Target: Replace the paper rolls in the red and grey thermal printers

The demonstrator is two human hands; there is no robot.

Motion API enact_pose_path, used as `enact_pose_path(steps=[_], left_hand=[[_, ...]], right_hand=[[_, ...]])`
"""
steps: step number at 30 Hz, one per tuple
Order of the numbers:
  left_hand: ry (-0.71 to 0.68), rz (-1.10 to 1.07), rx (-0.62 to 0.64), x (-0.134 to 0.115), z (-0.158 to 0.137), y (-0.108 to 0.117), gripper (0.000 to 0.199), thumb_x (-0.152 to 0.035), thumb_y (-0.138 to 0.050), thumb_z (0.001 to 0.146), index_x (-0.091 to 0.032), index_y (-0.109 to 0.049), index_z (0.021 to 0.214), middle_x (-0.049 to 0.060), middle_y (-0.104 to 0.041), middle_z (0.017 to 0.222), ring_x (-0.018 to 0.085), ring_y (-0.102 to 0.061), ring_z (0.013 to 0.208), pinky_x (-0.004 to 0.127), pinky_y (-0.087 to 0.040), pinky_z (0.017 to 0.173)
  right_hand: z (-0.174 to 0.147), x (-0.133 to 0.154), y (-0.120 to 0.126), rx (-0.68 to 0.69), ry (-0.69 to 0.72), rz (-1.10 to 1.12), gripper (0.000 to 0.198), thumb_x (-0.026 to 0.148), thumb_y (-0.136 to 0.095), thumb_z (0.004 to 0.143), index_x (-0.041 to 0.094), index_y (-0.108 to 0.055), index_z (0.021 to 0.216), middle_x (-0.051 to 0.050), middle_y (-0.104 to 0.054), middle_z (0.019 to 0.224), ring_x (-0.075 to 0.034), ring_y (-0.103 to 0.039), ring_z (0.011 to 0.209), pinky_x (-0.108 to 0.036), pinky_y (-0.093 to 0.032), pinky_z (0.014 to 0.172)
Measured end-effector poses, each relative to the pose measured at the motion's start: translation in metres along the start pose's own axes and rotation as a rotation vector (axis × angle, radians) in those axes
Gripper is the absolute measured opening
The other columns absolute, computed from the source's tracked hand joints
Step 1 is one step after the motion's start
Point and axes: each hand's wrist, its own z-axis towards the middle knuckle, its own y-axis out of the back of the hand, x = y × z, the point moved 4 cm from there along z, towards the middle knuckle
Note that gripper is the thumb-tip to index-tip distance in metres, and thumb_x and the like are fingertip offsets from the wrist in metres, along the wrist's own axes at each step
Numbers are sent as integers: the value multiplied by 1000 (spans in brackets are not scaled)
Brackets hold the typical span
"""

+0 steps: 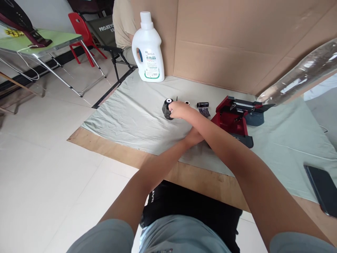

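Note:
My right hand (180,109) reaches across to the left, its fingers closed at the edge of a black roll (167,109) with a white core. The roll stands on the cloth, end up, and thin dark film seems to hang around it. My left hand (195,136) lies beneath my right forearm, against the near left side of a red and black device (231,121) with its lid raised. Its fingers are hidden by the forearm and the device. Behind my right hand are a small black cylinder (202,104), a crumpled black piece (204,112) and a small white ring (187,103).
A white detergent bottle (151,52) stands at the back left, before a cardboard wall (223,45). A phone (322,189) lies at the right edge. Clear plastic wrap (302,72) leans at the back right. A seated person (123,28) is behind the bottle.

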Motion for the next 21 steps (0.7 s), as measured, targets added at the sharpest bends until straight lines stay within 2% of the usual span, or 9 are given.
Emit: enact_pose_path(steps=[2,5,8,11,13,15,17,19,21], left_hand=[[13,-13,-4,3,-3,0,26,-37,-75,90,-22,-68,110,12,-72,114,31,-67,113,51,-56,100],[30,-51,-89,5,-6,2,25,-36,-70,93,-22,-68,113,13,-71,119,31,-66,118,54,-54,104],[24,-88,-211,4,-6,10,23,-44,-69,95,-22,-67,104,11,-72,108,32,-65,117,54,-54,103],[16,-110,-287,-4,-4,22,36,-57,-59,100,-24,-64,88,9,-71,93,28,-65,102,49,-57,91],[8,-123,-272,-14,-3,28,46,-65,-50,102,-24,-63,85,7,-69,86,24,-63,89,43,-57,78],[-8,-138,-234,-29,-4,31,53,-71,-43,102,-24,-67,94,5,-67,81,21,-61,80,38,-55,67],[-48,-142,-162,-46,-8,29,61,-76,-41,100,-23,-70,103,5,-69,83,21,-64,81,37,-55,68],[-124,-92,-50,-63,-14,23,58,-75,-58,93,-22,-73,111,6,-74,95,20,-65,82,35,-56,73],[-208,22,35,-75,-20,15,54,-67,-70,89,-22,-72,120,7,-75,103,16,-63,77,31,-55,70]], right_hand=[[-8,-4,-5,-62,62,35,32,17,-67,86,22,-74,117,-13,-74,121,-27,-70,98,-32,-45,71],[-31,-14,-7,-213,165,101,28,22,-59,94,24,-75,118,-10,-76,111,-27,-68,101,-32,-44,75],[-73,-28,-3,-355,236,176,30,22,-53,99,23,-74,120,-10,-73,107,-27,-67,100,-34,-46,80],[-130,-43,0,-500,344,241,30,20,-51,99,23,-72,120,-11,-66,116,-23,-65,92,-35,-49,79],[-167,-56,-3,-598,367,270,29,19,-51,99,25,-72,117,-11,-64,120,-23,-65,91,-35,-51,77],[-196,-71,-11,-705,351,266,27,19,-52,98,27,-73,113,-11,-64,120,-24,-66,94,-38,-54,79],[-216,-86,-22,-792,321,265,27,18,-53,97,29,-75,109,-11,-66,119,-25,-67,97,-41,-56,83],[-229,-98,-32,-849,300,297,29,16,-54,96,31,-76,108,-10,-68,118,-24,-69,100,-41,-58,84],[-238,-110,-41,-864,295,364,33,14,-54,94,31,-76,112,-9,-69,120,-25,-69,108,-39,-59,84]])
